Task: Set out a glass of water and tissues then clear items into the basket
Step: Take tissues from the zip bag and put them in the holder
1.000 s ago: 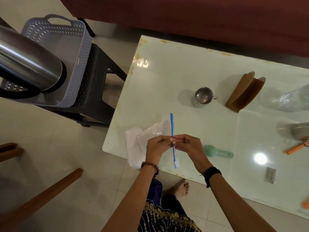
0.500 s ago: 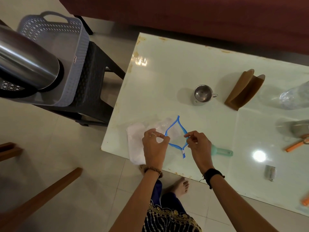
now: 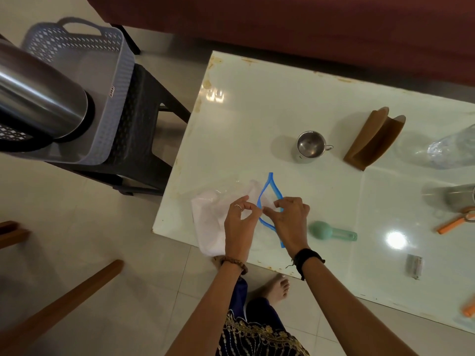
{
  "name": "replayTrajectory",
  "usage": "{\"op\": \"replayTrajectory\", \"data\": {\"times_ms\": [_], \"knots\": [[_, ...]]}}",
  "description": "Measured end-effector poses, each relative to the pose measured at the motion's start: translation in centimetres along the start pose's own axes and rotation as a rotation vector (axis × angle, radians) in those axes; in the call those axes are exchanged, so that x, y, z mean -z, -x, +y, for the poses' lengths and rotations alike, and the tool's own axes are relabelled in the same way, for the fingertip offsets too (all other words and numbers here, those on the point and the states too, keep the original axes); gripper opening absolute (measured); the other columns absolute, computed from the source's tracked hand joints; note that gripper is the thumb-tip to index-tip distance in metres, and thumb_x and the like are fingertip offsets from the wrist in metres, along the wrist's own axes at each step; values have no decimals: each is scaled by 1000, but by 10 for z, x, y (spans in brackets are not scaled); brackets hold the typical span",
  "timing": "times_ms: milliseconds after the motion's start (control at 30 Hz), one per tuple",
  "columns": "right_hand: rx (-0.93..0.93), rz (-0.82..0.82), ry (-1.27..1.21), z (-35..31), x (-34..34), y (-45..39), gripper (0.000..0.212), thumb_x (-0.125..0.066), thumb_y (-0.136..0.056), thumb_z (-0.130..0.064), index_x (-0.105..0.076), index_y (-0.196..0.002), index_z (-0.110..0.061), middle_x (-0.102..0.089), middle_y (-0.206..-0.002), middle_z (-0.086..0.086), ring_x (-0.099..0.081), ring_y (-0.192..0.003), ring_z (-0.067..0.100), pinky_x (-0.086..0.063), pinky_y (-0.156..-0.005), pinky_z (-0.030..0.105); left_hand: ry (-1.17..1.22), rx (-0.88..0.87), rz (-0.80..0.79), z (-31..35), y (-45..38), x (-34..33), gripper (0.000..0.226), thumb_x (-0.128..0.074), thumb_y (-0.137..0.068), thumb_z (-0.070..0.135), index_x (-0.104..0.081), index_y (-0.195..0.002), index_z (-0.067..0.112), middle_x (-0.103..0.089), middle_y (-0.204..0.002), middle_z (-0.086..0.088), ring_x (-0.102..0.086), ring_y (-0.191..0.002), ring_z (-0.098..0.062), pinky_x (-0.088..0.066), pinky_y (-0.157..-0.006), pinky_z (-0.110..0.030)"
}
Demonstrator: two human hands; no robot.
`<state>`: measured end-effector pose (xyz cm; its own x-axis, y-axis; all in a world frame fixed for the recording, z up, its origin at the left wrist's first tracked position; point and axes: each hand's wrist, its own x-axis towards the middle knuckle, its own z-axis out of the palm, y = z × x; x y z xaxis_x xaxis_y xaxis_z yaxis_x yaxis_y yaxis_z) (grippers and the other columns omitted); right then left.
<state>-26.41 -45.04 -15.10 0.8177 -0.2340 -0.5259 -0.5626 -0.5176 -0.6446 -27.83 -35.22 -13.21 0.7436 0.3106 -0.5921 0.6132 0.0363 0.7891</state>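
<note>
Clear zip bag (image 3: 267, 199) with a blue seal, lying at the near left corner of the table (image 3: 257, 104), mouth spread into a leaf shape, white tissues (image 3: 209, 222) inside and bulging out over the table edge. Left hand (image 3: 240, 222) pinching the near lip of the seal between thumb and forefinger, other fingers loosely curled; right hand (image 3: 291, 219) pinching the far lip, fingers bent round the blue strip. Both grasping, neither released.

Step in hand, by the look of it: opening the bag to get the tissues out. Next move likely calls for one hand to steady the mouth while the other reaches in and draws out a tissue (thin film, so apt to collapse or slide toward the edge if let go).

Farther out: steel cup (image 3: 309, 146) upright mid-table, brown holder (image 3: 372, 140) just beside it and apparently empty, a plausible place for the tissues. Clear bottle (image 3: 452, 147) at the right edge, green scoop (image 3: 331, 231) near the right hand. Grey basket (image 3: 108, 73) on a dark stool left of the table, well apart; clearing not yet begun.
</note>
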Motion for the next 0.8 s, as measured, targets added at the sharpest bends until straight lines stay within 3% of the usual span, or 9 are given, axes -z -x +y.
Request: {"op": "replayTrajectory", "data": {"times_ms": [67, 167, 267, 367, 433, 500, 567, 700, 800], "knots": [[55, 33, -45, -5, 2, 0, 26, -70, -81, -20, -64, -100, -3, -50, -115, 6, -33, -104, 15, -29, -76, 8, 21, -3, 8, -2, -3, 0, 4, -60, -86, 13, -60, -87, 17, -57, -119, 8, -50, -109, -6, -36, -78, 2], [64, 111, -236, -14, 15, 6, 16, -68, -82, -16, -59, -93, -8, -50, -108, -1, -42, -102, 14, -35, -74, 1, 28, -23, -9, -3, -9, 3, 8, -59, -88, 18, -62, -95, 17, -59, -112, 7, -50, -117, -14, -37, -100, -23], [46, 138, -416, -20, 38, 13, 10, -63, -84, -14, -54, -87, -15, -55, -95, 0, -55, -83, 8, -42, -67, 9, -31, -33, -14, -1, -18, 8, 19, -57, -89, 17, -60, -107, 14, -57, -115, 3, -49, -118, -17, -37, -99, -25], [89, 129, -469, -22, 63, 18, 17, -59, -86, -13, -46, -75, -13, -48, -74, 0, -45, -60, 2, -36, -53, 13, -64, 21, 13, 1, -28, 9, 28, -57, -89, 18, -55, -117, 15, -53, -121, 1, -47, -114, -14, -36, -93, -23], [133, 156, -514, -26, 78, 21, 19, -59, -85, -10, -46, -75, -19, -51, -75, -4, -51, -68, 3, -42, -60, 17, -33, 45, 50, 7, -30, 8, 31, -56, -89, 16, -52, -121, 14, -50, -127, -1, -45, -111, -12, -35, -93, -23], [216, 235, -509, -30, 89, 24, 22, -61, -85, -10, -47, -76, -24, -56, -78, -10, -57, -72, -1, -45, -61, 10, -17, 70, 52, 18, -25, 2, 30, -54, -90, 18, -52, -120, 17, -49, -129, -2, -44, -112, -13, -35, -91, -26], [331, 272, -474, -34, 98, 30, 25, -62, -86, -9, -48, -79, -29, -63, -80, -18, -60, -76, -8, -47, -66, 6, 34, 181, -68, 28, -15, -5, 26, -51, -92, 26, -53, -117, 21, -51, -129, -2, -47, -115, -17, -38, -92, -32], [493, 3, -336, -28, 97, 46, 36, -60, -87, -4, -54, -87, -40, -66, -109, -25, -59, -110, -2, -47, -92, 15, 471, 460, -526, 45, 9, -18, 41, -32, -95, 48, -55, -117, 21, -62, -113, -8, -57, -107, -26, -50, -88, -46], [446, -152, -241, -16, 92, 56, 36, -57, -90, -6, -52, -87, -42, -62, -119, -21, -50, -121, -4, -39, -100, 12, 713, 465, -618, 53, 12, -24, 68, -16, -92, 59, -43, -135, 14, -57, -120, -10, -54, -112, -27, -43, -95, -48]]}}
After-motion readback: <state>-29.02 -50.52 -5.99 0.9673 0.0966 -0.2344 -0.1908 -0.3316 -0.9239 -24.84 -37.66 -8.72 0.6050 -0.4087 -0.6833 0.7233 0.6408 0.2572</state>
